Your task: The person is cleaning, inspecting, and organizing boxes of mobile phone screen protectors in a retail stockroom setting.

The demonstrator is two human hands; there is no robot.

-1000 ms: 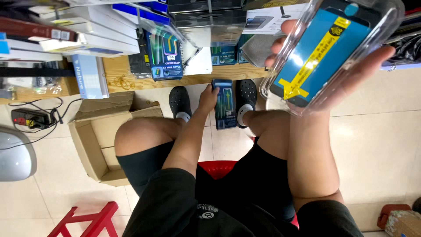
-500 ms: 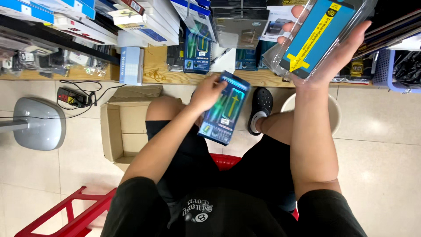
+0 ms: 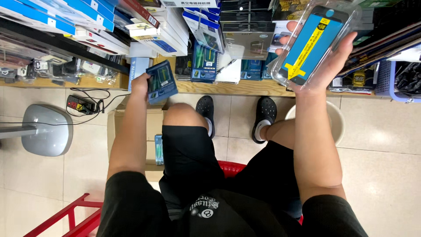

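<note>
While the seat is kept on a red stool (image 3: 228, 167), two packs are held up at once: a dark blue box (image 3: 161, 81) is gripped in the left hand (image 3: 141, 83) over the near edge of the wooden shelf (image 3: 245, 87), and a clear case (image 3: 312, 41) with a blue and yellow insert is cradled in the right hand (image 3: 326, 66) above the shelf's right part. The box is judged light and stiff, thin card that would dent if squeezed; it is best taken by its long edges, as is done now, the fingers closed narrowly round its left side. The case looks light too, but slick and a little springy, so a slip is possible; it is supported from beneath on a wide, spread palm, with fingertips curled over the far edge. Below the left arm an open carton (image 3: 131, 131) is seen on the floor, and stacked boxes (image 3: 206, 39) fill the shelf behind
</note>
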